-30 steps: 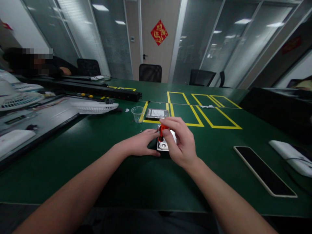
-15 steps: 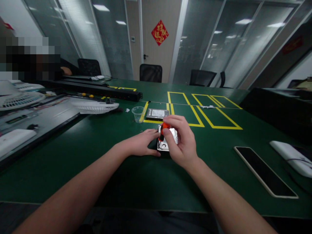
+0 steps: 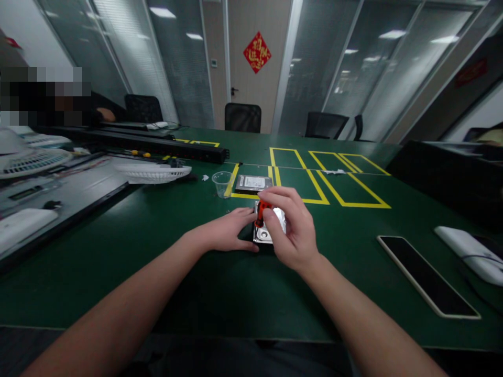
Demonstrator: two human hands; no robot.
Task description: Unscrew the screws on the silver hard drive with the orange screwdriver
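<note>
A silver hard drive (image 3: 264, 236) lies on the green table in front of me, partly covered by my hands. My left hand (image 3: 231, 230) steadies it from the left side, thumb near the front edge and fingers along the far left part. In my right hand (image 3: 294, 228) is a red and black screwdriver (image 3: 261, 213), pinched between thumb and fingers. It stands almost upright over the left side of the drive. The screwdriver's tip is too small to make out. Beyond my hands rests a second hard drive (image 3: 253, 183) with a white label.
A clear plastic cup (image 3: 222, 185) stands left of the second drive. Yellow tape outlines (image 3: 322, 193) mark the table. To the right lie a phone (image 3: 428, 277) and a white device (image 3: 467, 254). White fan parts (image 3: 153, 172) and a long black bar (image 3: 157, 144) fill the left; a person sits there.
The screwdriver's handle has turned slightly in my right fingers, and its upper end leans a touch further left. My left hand and the drive have stayed in place.
</note>
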